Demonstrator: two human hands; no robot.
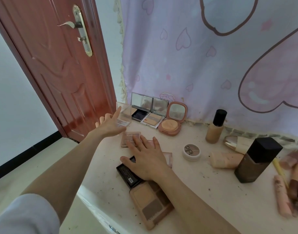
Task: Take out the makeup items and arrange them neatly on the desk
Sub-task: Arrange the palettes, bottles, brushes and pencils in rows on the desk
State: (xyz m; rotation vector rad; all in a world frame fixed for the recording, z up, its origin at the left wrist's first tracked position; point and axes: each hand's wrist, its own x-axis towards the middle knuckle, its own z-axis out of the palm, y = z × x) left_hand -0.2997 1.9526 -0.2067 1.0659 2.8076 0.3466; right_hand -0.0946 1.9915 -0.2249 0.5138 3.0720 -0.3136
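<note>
— Clear plastic, is that what your left hand is on?
— Yes: your fingers are straight against a transparent-lidded eyeshadow palette propped open at the desk's back left corner, beside two mirrored compacts.
— And your right hand?
— Spread flat, palm down, on a black palette and a pink one. A tan contour palette lies under your wrist.
</note>
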